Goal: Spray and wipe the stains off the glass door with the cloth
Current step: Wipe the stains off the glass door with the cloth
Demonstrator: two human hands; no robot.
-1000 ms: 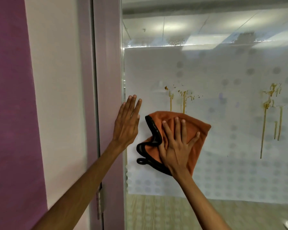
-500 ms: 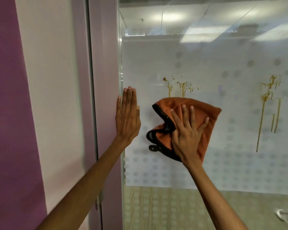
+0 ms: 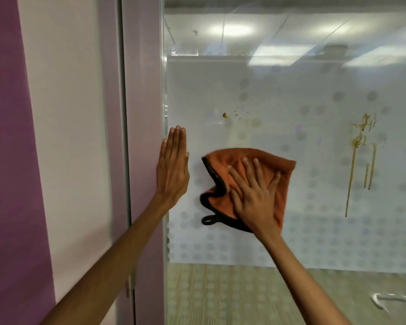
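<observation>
On the left, by the door frame [image 3: 141, 137], the left hand [image 3: 172, 167] lies flat and open on the edge of the glass door [image 3: 279, 102], holding nothing. Just to its right, the right hand [image 3: 256, 195] spreads its fingers and presses the orange cloth [image 3: 223, 202] flat on the glass. This looks like the wiping step. A small brown spot [image 3: 224, 115] sits above the cloth. Far right, long brown drips [image 3: 359, 146] wait, so the cloth should go up, then right.

Purple wall [image 3: 7, 160], pale door frame [image 3: 141, 90], ceiling lights [image 3: 230, 30], striped floor [image 3: 244, 296]
</observation>
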